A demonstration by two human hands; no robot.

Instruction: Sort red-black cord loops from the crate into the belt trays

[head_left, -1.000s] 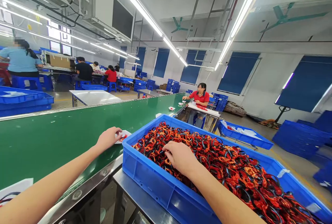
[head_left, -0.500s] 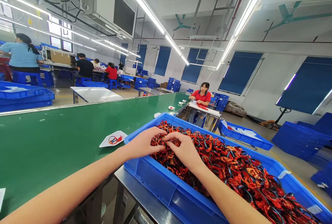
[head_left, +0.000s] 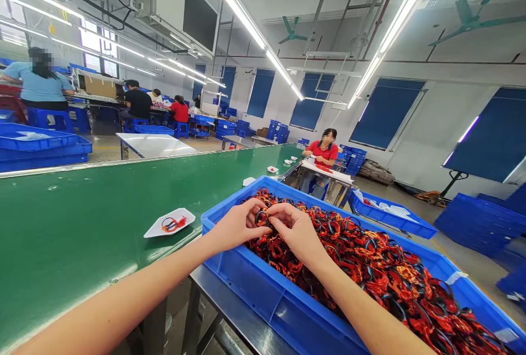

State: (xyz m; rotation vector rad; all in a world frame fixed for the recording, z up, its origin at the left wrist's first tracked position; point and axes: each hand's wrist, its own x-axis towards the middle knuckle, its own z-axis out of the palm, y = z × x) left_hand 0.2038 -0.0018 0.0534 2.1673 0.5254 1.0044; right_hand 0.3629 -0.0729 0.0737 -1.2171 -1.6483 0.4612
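Over the near left part of a blue crate (head_left: 263, 295), my left hand (head_left: 238, 226) and my right hand (head_left: 298, 234) meet with fingers bent. Between their fingertips is a thin black ring-shaped band (head_left: 262, 216), partly hidden by the fingers. Both hands appear to pinch it. Beneath them the crate is filled with a tangled heap of similar black bands with red and orange parts (head_left: 370, 273). Left of the crate, a white dish (head_left: 150, 229) holding one red-and-black piece (head_left: 173, 224) rests on a green conveyor belt (head_left: 82, 234).
Farther along the belt stand several small white dishes (head_left: 272, 169). A person in red (head_left: 324, 152) sits at a side table (head_left: 329, 171) beyond the crate. Another blue crate (head_left: 394, 218) and stacked blue crates (head_left: 476, 223) are at right. A metal table (head_left: 230, 316) supports the near crate.
My hands have risen slightly from the heap, and the black band now shows between the fingertips. The near white dish has shifted left along the belt.
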